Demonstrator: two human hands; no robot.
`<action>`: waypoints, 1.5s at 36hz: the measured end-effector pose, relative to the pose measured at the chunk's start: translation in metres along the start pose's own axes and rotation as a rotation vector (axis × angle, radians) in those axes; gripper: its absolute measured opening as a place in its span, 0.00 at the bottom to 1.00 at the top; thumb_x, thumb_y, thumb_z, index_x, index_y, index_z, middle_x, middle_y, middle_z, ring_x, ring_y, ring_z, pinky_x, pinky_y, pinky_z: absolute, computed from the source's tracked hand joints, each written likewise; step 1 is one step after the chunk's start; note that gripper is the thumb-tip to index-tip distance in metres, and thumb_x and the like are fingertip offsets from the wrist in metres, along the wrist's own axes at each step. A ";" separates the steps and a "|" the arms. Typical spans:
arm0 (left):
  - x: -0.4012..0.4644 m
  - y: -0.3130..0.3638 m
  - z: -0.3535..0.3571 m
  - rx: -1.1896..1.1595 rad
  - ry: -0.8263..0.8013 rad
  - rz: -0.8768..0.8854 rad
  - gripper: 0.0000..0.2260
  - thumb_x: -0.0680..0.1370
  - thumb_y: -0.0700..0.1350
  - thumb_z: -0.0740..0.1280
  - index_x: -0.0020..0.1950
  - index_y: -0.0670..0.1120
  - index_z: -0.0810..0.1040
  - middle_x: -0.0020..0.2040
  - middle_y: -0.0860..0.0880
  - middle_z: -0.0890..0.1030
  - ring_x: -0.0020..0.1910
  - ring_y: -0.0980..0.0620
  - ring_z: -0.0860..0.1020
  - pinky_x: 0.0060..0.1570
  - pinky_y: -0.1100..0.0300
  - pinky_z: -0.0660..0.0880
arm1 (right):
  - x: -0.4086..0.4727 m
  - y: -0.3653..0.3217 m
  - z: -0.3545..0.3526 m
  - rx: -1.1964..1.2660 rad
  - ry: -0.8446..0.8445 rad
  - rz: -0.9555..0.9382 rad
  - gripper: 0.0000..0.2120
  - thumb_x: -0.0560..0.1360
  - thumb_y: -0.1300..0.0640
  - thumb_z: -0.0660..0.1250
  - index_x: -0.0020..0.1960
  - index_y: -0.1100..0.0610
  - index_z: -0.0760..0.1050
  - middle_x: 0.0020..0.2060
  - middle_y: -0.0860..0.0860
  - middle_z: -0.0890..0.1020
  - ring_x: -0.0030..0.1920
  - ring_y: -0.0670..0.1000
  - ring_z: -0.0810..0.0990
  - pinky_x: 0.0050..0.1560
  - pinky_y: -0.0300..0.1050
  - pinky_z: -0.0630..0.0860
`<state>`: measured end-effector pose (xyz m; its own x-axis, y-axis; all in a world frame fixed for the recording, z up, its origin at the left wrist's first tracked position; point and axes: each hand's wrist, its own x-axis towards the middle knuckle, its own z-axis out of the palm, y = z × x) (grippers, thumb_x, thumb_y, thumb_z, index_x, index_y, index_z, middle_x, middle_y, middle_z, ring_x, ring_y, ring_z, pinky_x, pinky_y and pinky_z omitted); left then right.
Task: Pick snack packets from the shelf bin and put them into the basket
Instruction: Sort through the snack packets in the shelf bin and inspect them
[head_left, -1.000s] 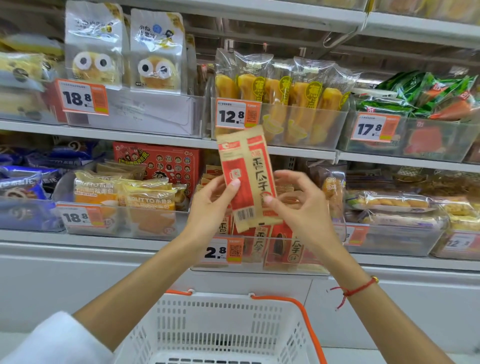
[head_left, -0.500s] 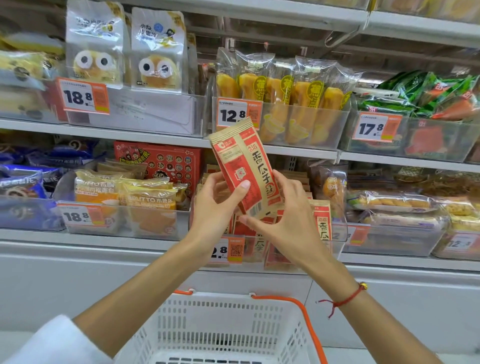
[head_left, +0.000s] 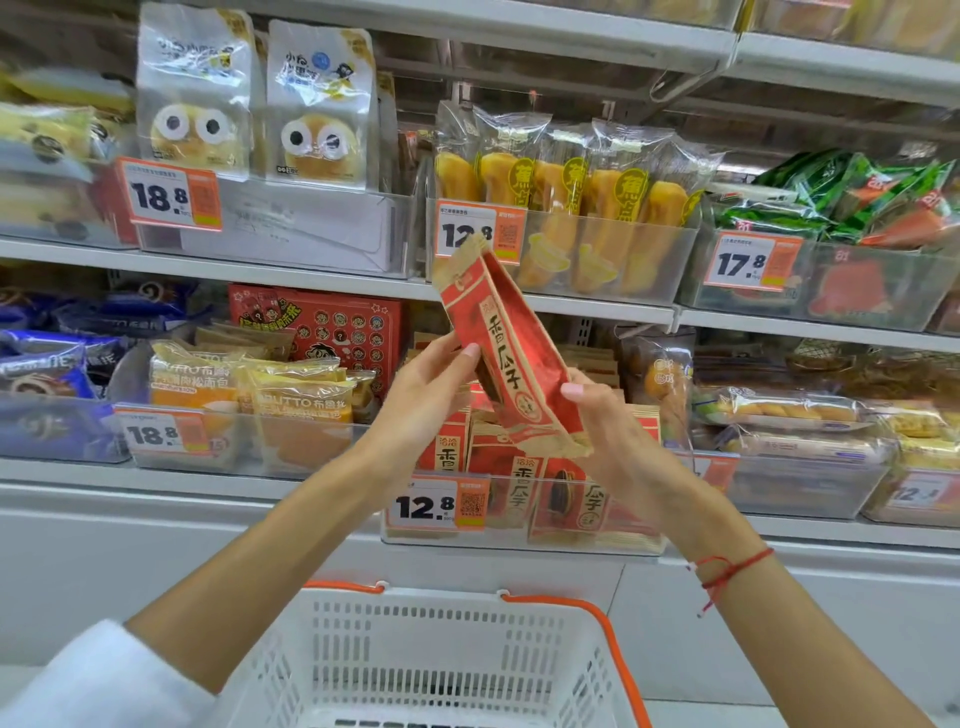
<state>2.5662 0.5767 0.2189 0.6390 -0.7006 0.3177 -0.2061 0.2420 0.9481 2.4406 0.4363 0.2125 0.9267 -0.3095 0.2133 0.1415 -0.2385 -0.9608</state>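
Observation:
A red and tan snack packet is held tilted in front of the shelf, its top leaning left. My left hand grips its left edge, thumb on the front. My right hand holds its lower right corner from beneath. Behind the hands, a clear shelf bin with a 12.8 price tag holds several more of the same packets. The white basket with orange handles sits below, at the bottom centre; only its far wall and rim show.
Neighbouring clear bins hold yellow bread packs on the left and wrapped pastries on the right. The upper shelf carries banana-cake packs, owl-face bags and green packets. A red box stands behind the bin.
The packet has turned from showing its back to showing its front and now tilts further left. My right hand has slid from its side down to its lower right corner.

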 end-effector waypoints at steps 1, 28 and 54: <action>0.000 0.000 -0.001 -0.004 -0.006 0.011 0.13 0.81 0.50 0.62 0.66 0.54 0.74 0.58 0.55 0.82 0.59 0.59 0.79 0.66 0.56 0.72 | -0.001 0.000 -0.002 0.018 -0.025 0.010 0.41 0.60 0.31 0.71 0.66 0.51 0.71 0.58 0.54 0.83 0.59 0.52 0.81 0.63 0.53 0.73; 0.064 0.005 -0.023 0.291 0.101 0.181 0.06 0.77 0.47 0.70 0.53 0.53 0.77 0.51 0.57 0.82 0.49 0.68 0.79 0.46 0.77 0.72 | 0.057 -0.034 -0.029 -0.545 0.282 -0.245 0.15 0.76 0.54 0.70 0.60 0.42 0.75 0.46 0.44 0.82 0.49 0.43 0.81 0.55 0.52 0.79; 0.091 0.006 -0.047 0.497 0.084 0.206 0.07 0.77 0.55 0.67 0.54 0.58 0.80 0.48 0.57 0.85 0.49 0.56 0.82 0.56 0.44 0.78 | 0.090 -0.028 -0.043 -0.783 0.102 -0.060 0.19 0.71 0.38 0.70 0.56 0.48 0.76 0.48 0.45 0.85 0.49 0.43 0.83 0.56 0.53 0.79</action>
<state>2.6576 0.5456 0.2535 0.6013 -0.6111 0.5148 -0.6457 0.0079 0.7636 2.5051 0.3757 0.2664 0.8834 -0.3493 0.3123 -0.1313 -0.8243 -0.5507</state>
